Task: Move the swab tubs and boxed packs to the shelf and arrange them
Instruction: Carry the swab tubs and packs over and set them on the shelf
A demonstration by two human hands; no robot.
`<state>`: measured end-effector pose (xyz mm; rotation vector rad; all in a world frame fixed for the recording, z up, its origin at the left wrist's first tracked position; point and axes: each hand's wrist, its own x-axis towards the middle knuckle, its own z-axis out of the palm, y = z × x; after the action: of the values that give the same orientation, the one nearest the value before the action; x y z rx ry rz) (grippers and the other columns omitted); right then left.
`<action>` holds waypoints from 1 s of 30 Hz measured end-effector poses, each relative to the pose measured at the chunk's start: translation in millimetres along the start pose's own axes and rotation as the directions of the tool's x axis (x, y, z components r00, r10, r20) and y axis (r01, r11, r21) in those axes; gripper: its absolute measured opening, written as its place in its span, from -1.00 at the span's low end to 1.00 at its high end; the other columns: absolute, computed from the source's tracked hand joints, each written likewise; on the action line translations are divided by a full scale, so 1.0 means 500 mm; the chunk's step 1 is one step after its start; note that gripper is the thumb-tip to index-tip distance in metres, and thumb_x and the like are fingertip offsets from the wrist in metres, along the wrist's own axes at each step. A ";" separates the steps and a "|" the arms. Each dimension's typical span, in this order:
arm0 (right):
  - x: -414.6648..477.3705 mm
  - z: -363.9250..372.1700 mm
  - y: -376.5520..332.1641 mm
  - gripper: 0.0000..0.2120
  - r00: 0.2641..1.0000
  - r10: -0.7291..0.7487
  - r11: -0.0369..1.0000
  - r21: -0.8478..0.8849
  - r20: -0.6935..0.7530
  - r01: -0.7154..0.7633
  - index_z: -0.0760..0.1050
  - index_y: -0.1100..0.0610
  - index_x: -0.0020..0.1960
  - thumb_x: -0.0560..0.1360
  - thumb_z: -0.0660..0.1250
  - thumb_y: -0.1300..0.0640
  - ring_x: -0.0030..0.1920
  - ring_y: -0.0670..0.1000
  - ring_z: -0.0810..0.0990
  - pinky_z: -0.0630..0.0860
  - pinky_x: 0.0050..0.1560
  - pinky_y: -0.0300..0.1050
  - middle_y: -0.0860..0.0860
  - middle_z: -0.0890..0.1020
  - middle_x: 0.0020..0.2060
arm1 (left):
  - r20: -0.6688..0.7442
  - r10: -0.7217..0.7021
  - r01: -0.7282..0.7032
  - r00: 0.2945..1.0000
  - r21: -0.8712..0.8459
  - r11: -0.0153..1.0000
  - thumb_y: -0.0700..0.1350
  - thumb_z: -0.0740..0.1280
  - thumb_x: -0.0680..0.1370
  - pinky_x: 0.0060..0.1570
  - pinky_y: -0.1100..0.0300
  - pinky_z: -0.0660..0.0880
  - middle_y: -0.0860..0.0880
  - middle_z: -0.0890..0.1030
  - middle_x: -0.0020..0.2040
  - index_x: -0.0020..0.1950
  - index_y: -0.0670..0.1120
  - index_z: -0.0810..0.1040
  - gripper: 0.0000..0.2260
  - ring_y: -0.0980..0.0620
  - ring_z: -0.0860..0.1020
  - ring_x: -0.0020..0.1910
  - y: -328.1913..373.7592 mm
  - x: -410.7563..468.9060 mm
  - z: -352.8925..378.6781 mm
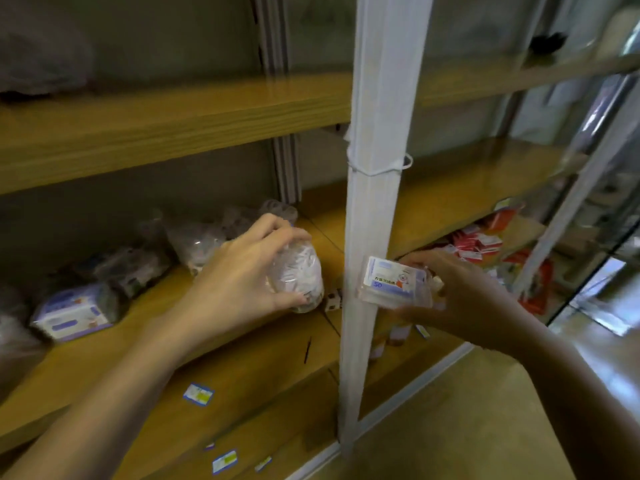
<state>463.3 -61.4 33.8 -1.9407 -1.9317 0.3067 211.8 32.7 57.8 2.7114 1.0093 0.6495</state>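
Observation:
My left hand [239, 271] grips a clear round swab tub [298, 275] full of white swabs, holding it just above the wooden shelf [221, 355]. My right hand [464, 299] holds a small clear boxed pack [391, 282] with a blue and white label, right of the white upright post [374, 202]. Another blue-labelled boxed pack [74, 311] lies on the shelf at the left. Several clear plastic-wrapped tubs and packs [201, 240] sit blurred at the back of the same shelf.
The white post stands between my two hands. Red and white packets [478, 244] are piled on the lower right shelf. A wooden shelf board [173, 123] runs above. Price labels [198, 393] stick to the shelf's front edge. A glass panel [595, 237] stands at the right.

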 end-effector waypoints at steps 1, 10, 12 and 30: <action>-0.012 -0.016 0.030 -0.43 1.000 0.020 1.000 -0.006 -0.010 -0.020 0.30 -0.10 0.25 0.31 0.41 -0.13 -0.07 -0.16 0.50 0.52 -0.13 -0.24 -0.23 0.39 0.01 | 0.002 0.019 -0.019 1.000 -0.025 1.000 0.21 0.43 0.24 -0.07 -0.02 0.52 0.14 0.37 0.14 0.26 0.09 0.40 -0.37 0.10 0.47 0.04 0.024 0.019 0.017; -0.084 -0.159 0.302 -0.33 0.988 0.144 0.982 -0.117 -0.051 -0.149 0.26 -0.16 0.32 0.28 0.41 -0.23 -0.02 -0.21 0.42 0.50 -0.08 -0.23 -0.26 0.40 0.10 | 0.053 0.110 -0.105 0.992 -0.094 0.990 0.07 0.46 0.32 -0.04 0.20 0.48 0.18 0.33 0.16 0.30 0.12 0.35 -0.41 0.18 0.41 0.07 0.245 0.189 0.193; -0.090 -0.183 0.351 -0.36 0.987 0.151 0.978 -0.138 -0.052 -0.157 0.26 -0.15 0.32 0.31 0.43 -0.18 -0.02 -0.21 0.41 0.46 -0.10 -0.27 -0.22 0.43 0.14 | 0.032 0.092 -0.089 0.995 -0.090 0.992 0.08 0.47 0.32 -0.03 0.18 0.48 0.19 0.31 0.15 0.30 0.12 0.34 -0.40 0.17 0.40 0.08 0.276 0.226 0.228; 0.137 -0.245 0.607 -0.36 0.999 0.032 0.996 -0.089 0.041 -0.028 0.26 -0.11 0.33 0.33 0.40 -0.18 0.00 -0.19 0.43 0.50 0.00 -0.19 -0.19 0.41 0.18 | -0.057 -0.190 0.191 0.980 0.007 0.982 0.02 0.46 0.35 0.06 0.13 0.49 0.08 0.34 0.27 0.36 0.07 0.31 -0.38 0.02 0.45 0.17 0.257 0.535 0.369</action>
<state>792.3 -1.3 26.0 -2.0372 -1.9754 0.2768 551.2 108.9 23.8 2.5764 1.2712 0.6886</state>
